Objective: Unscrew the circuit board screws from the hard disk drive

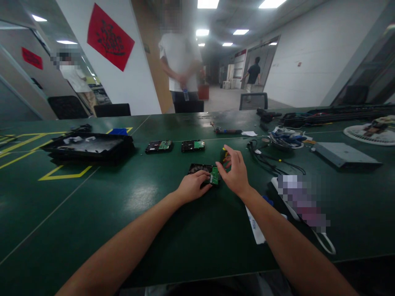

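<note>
A hard drive (215, 174) with a green circuit board at its right end lies on the green table in front of me. My left hand (191, 187) grips its near side, with fingers over the top and the thumb along the front edge. Just right of the drive, my right hand (236, 172) is curled around a yellow-and-black screwdriver (225, 154), mostly hidden by the fingers. Farther back lie two more drives, one hard drive (193, 146) straight ahead and another hard drive (158, 146) to its left.
Left stands a black tray (89, 146) with white pieces in it. Black cables (268, 160), a bundle of wires (285, 137) and a silver metal box (345, 155) lie right. A phone (286, 199) and white packet (254, 224) are near my right forearm. People stand beyond the table.
</note>
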Demonstrator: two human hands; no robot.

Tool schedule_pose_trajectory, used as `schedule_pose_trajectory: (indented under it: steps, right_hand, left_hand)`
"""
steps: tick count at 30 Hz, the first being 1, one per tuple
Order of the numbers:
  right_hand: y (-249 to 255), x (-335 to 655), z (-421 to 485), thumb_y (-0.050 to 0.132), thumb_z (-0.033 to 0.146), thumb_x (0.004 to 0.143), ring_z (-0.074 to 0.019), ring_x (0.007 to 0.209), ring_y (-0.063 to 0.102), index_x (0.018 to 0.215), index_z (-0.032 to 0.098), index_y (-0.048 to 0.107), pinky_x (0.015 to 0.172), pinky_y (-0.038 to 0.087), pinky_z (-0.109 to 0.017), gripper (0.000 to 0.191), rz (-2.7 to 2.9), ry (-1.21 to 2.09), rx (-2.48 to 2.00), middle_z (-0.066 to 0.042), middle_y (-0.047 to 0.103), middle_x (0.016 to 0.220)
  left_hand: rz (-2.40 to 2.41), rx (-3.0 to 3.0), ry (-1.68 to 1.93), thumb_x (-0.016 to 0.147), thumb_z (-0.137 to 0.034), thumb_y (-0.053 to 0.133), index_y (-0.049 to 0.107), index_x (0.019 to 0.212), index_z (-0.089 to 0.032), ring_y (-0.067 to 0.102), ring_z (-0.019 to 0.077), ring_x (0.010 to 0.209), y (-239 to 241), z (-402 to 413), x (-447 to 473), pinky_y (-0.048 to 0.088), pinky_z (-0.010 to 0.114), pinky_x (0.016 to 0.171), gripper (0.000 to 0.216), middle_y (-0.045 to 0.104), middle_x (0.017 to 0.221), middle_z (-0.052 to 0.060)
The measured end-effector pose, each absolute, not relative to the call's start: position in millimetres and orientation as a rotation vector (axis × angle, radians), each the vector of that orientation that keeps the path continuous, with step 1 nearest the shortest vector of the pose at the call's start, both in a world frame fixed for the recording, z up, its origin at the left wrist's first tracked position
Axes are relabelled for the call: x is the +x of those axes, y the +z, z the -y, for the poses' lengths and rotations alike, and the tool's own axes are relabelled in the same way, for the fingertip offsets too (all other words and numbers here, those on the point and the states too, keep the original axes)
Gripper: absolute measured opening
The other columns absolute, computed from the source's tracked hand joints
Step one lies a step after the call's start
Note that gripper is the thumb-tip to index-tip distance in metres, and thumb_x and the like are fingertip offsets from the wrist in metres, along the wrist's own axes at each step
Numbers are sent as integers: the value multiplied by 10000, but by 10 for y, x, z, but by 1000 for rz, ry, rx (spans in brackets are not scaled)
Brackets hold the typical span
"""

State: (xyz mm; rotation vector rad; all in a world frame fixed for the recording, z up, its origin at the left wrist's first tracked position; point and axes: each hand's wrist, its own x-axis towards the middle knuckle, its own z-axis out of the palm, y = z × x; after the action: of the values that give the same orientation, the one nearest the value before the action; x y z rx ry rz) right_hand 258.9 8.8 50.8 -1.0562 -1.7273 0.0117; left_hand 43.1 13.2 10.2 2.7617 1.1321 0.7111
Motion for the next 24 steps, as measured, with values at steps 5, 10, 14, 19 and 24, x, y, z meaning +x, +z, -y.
schedule_pose_trajectory:
  steps: [5, 10, 14, 19, 24]
  right_hand:
    - [527, 2581, -82, 577, 210, 938, -234, 959, 637, 1557, 285, 336, 862, 614, -455, 669, 1761, 2, -1043, -126, 543, 1277]
    - [515, 2583, -78, 625, 228, 921, -205, 873, 628, 1525, 271, 369, 785, 623, -426, 657, 1721, -3, -1033, -120, 527, 1257]
    - [523, 2584, -75, 601, 203, 925, -225, 935, 635, 1533, 268, 361, 821, 623, -439, 658, 1744, 8, -1028, -130, 524, 1281]
    - [522, 2583, -87, 593, 192, 922, -234, 951, 638, 1535, 274, 360, 807, 627, -434, 660, 1729, 12, -1026, -128, 537, 1258]
    - [509, 2590, -91, 628, 244, 923, -204, 855, 636, 1515, 291, 389, 750, 629, -414, 641, 1733, 10, -1015, -103, 540, 1201]
  left_hand:
    - [-1132, 2763, 722, 952, -379, 657, 698, 1129, -211, 712, 227, 1074, 79, -142, 423, 599, 362, 956, 247, 682, 1297, 55]
    - [-1132, 2765, 723, 951, -381, 659, 700, 1121, -209, 710, 226, 1081, 88, -139, 430, 597, 359, 960, 245, 687, 1290, 59]
    - [-1132, 2760, 727, 955, -379, 655, 703, 1126, -209, 709, 225, 1083, 97, -136, 430, 597, 363, 965, 246, 688, 1287, 61]
    - [-1115, 2771, 727, 956, -385, 652, 706, 1120, -204, 712, 228, 1077, 83, -148, 420, 599, 372, 963, 250, 686, 1286, 69]
    - [-1118, 2765, 741, 948, -368, 662, 700, 1138, -213, 709, 228, 1087, 83, -139, 426, 594, 374, 978, 248, 691, 1275, 67]
